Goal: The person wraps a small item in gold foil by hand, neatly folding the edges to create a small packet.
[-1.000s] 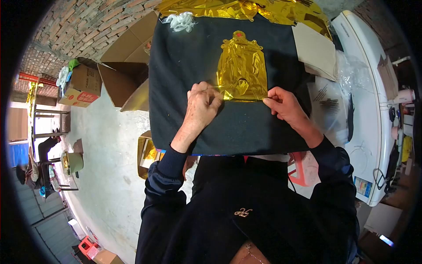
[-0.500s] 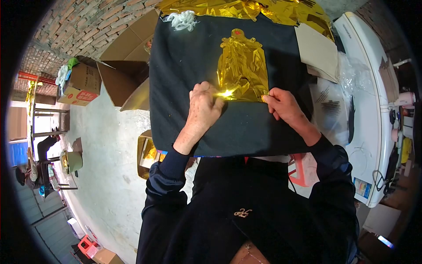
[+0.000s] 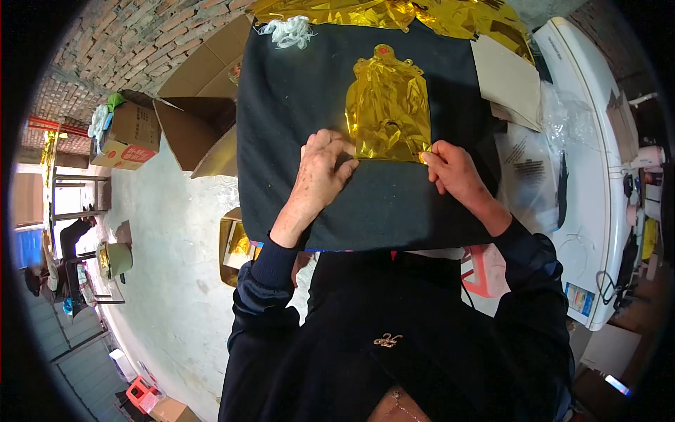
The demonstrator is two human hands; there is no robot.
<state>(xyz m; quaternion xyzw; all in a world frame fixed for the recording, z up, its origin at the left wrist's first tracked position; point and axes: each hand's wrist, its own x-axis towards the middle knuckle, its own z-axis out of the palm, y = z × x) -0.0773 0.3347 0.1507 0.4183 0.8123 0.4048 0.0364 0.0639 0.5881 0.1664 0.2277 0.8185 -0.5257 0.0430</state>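
Note:
A shiny gold foil piece (image 3: 389,109) lies on a black cloth-covered work surface (image 3: 373,204). It has a rounded tab with a red spot at its far end, small scalloped lobes beside it and a straight near edge. At the near left corner, the fingers and thumb of my left hand (image 3: 313,179) close on the foil. My right hand (image 3: 458,176) pinches the near right corner between thumb and forefinger. The foil is crumpled, with a small dark mark near its lower middle.
More gold foil (image 3: 337,13) lies along the far edge, near a bundle of white string (image 3: 287,32). Beige sheets (image 3: 506,81) and clear plastic (image 3: 527,169) lie right, beside a white appliance (image 3: 598,183). Open cardboard boxes (image 3: 193,133) stand left.
My left hand has shifted slightly left and nearer to me, its thumb still at the foil's corner. The bright glint there is gone. My right hand keeps its pinch.

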